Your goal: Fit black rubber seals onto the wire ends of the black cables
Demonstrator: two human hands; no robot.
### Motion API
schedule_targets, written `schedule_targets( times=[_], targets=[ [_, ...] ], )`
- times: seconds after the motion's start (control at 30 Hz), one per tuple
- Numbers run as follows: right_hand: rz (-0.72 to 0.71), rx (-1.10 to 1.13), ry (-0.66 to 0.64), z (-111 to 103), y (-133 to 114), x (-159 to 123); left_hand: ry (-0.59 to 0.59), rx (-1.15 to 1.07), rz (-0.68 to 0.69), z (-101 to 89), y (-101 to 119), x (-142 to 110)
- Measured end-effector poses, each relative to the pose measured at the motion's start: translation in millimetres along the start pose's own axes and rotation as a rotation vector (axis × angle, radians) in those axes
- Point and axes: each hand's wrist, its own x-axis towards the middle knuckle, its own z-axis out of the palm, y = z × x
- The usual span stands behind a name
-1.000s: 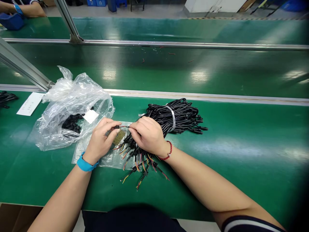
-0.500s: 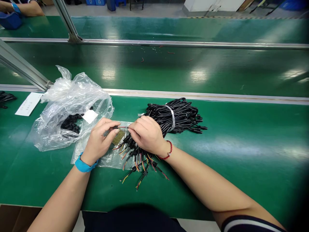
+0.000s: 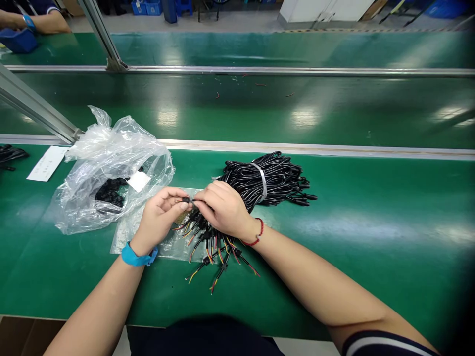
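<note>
My left hand (image 3: 160, 217), with a blue band at its wrist, pinches a small black sleeve-like part (image 3: 185, 200) between thumb and fingers. Wire tips poke out on the left of that part. From the other side, my right hand (image 3: 224, 207) grips the end of a black cable (image 3: 193, 200) in a closed pinch. The part sits at the cable's end, around it as far as I can see. Beneath my right hand lies a bundle of black cables (image 3: 245, 180), tied with a pale band (image 3: 263, 182). Its stripped ends, with red, yellow and white wires (image 3: 211, 254), fan out towards me.
A clear plastic bag (image 3: 148, 153) with black small parts (image 3: 110, 193) stands at the left. A flat clear bag (image 3: 126, 232) lies under my hands. Paper slip (image 3: 47, 163) and metal post (image 3: 40, 106) are further left. Across the bench, another person's arm (image 3: 52, 22) rests near a blue bin (image 3: 18, 40).
My left hand has moved slightly right, closer to my right hand. The black part now sits at the cable end, where red wire showed between my hands before.
</note>
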Motion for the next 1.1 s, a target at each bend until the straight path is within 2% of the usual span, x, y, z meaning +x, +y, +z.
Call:
schedule_targets(
  times=[0.17, 0.33, 0.47, 0.57, 0.7, 0.83, 0.97, 1.1],
  targets=[
    [0.021, 0.089, 0.001, -0.3, 0.9, -1.9, 0.035, 0.000, -0.072, 3.4, -0.5, 1.1],
    [0.025, 0.097, 0.023, 0.0, 1.5, -2.5, 0.008, -0.222, -0.193, 7.1, 3.0, 1.6],
    [-0.020, 0.023, 0.015, -1.7, 0.7, -1.3, 0.064, -0.305, -0.221, 6.9, 4.4, 0.8],
    [-0.024, 0.004, 0.006, -4.4, -0.8, 0.4, 0.094, -0.248, -0.137, 4.9, 0.6, 0.4],
    [0.034, 0.139, -0.031, -8.6, -3.0, 3.3, 0.086, -0.135, -0.007, 3.7, -2.9, 0.1],
    [0.088, 0.240, -0.080, -11.2, -3.2, 5.2, 0.058, -0.062, 0.075, 6.9, 0.8, -1.4],
    [0.070, 0.270, -0.126, -10.7, -1.3, 4.7, 0.048, 0.064, 0.136, 10.7, 3.0, -4.5],
    [0.080, 0.324, -0.097, -10.9, -0.3, 4.4, 0.057, 0.177, 0.188, 9.1, 0.8, -6.0]
  ],
)
